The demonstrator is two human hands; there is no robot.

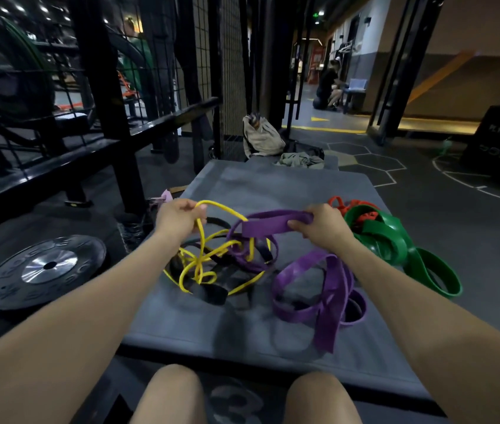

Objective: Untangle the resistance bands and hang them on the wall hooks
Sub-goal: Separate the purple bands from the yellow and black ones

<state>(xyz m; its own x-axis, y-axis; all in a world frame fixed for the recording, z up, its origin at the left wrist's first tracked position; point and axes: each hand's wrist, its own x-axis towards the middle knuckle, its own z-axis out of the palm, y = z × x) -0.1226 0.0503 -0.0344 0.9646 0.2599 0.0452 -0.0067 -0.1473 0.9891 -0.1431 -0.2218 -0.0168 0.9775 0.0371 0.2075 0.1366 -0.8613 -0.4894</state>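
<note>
- the grey mat [273,191] lies flat on the dark gym floor, and every place below is given from it.
- above the mat's middle, the left hand [178,218] has its fingers curled round a loop of the thin yellow band [202,261], lifting that loop clear of the mat.
- the rest of the yellow band trails down onto the mat's centre, where it is knotted in with a black band [212,293] and some purple loops.
- the right hand [319,223], raised over the mat just right of centre, grips a flat stretch of the wide purple band [273,224] with thumb under and fingers over.
- that stretch runs level between the two hands; more of the purple band lies in loose coils on the mat's right half, one end hanging toward its near edge.
- the green band [395,249] lies heaped at the mat's right edge, one loop spilling off onto the floor.
- the red band [352,208] sits bunched at the far right of the mat, partly under the green one.
- a round weight plate [43,270] lies flat on the floor left of the mat.
- a beige bag [261,139] and crumpled cloth sit just beyond the mat's far edge.
- the person's bare knees [169,396] show at the mat's near edge.
</note>
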